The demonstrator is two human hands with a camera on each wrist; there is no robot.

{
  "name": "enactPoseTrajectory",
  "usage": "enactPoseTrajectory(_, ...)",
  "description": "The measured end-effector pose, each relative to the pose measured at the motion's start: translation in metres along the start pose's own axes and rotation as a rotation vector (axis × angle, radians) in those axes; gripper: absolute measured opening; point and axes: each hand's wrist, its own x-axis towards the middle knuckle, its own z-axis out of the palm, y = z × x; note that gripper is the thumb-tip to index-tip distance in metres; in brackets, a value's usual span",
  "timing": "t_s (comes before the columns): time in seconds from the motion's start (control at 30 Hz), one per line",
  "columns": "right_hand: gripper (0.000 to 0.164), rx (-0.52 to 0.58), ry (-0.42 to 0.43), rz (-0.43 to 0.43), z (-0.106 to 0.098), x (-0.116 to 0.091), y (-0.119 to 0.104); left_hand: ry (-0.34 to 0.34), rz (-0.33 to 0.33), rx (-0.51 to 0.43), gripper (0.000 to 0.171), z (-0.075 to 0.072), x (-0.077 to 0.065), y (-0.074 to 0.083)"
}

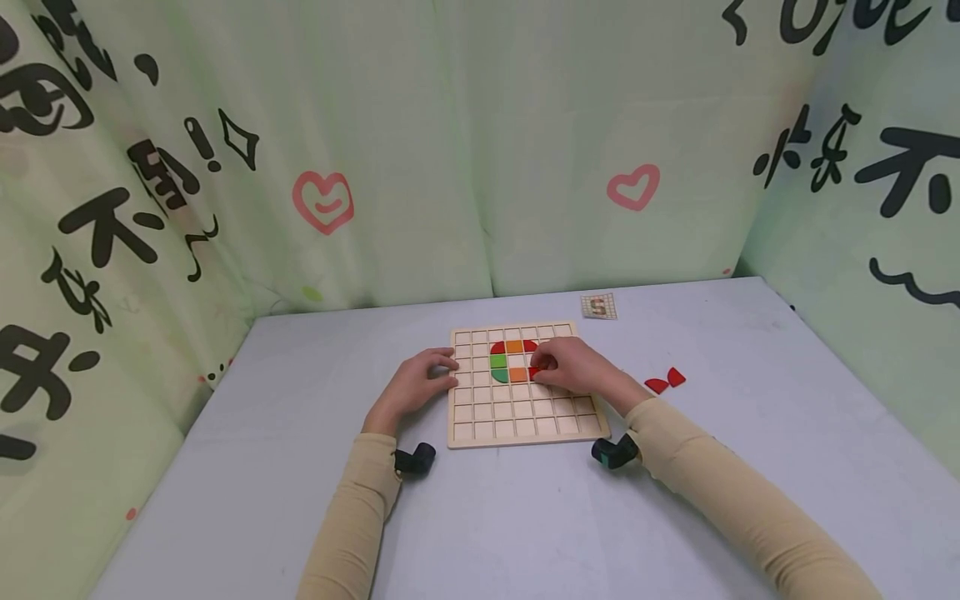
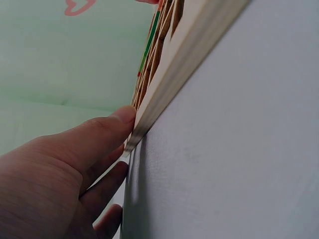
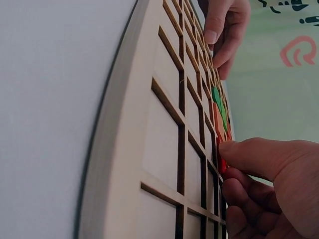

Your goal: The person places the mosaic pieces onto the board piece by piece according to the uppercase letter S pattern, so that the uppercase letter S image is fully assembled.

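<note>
A square wooden grid board (image 1: 495, 432) lies on the table, bearing red, orange and green pieces. My right hand (image 1: 572, 365) is over its right half, thumb and forefinger pinching a red piece (image 3: 222, 158) beside an orange square (image 1: 518, 375); the fingers cover part of this piece. Above, another orange square (image 1: 513, 346) sits between red pieces. A light green square (image 1: 498, 361) and a dark green quarter-round (image 1: 500, 376) form the left side. My left hand (image 1: 416, 381) rests at the board's left edge, its thumb (image 2: 125, 114) touching the rim and its fingers extended.
Two loose red pieces (image 1: 666, 380) lie on the table right of the board, beside the right forearm. A small patterned card (image 1: 598, 307) lies behind the board's far right corner. Pale green curtains (image 1: 480, 167) with writing and hearts surround the white-covered table (image 1: 510, 533).
</note>
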Motion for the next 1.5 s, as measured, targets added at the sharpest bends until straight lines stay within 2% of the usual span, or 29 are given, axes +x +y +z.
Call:
enactPoseTrajectory(0.37,0.015,-0.013,0.017,-0.035,0.002,-0.001,0.000,0.002,-0.005,-0.004,0.028,0.001,0.001,0.000)
enactPoseTrajectory(1.23,0.016,-0.007,0.025,-0.023,0.003,-0.005,0.002,0.003,-0.003,-0.010,0.027,0.003,-0.002,0.004)
enactPoseTrajectory(1.33,0.020,0.013,0.035,-0.001,0.002,-0.007,0.002,0.002,-0.001,-0.005,0.027,0.003,-0.002,0.004)
enactPoseTrajectory(1.5,0.026,0.070,0.059,0.091,-0.005,-0.017,0.010,0.007,-0.006,0.004,0.027,0.002,-0.001,0.003)
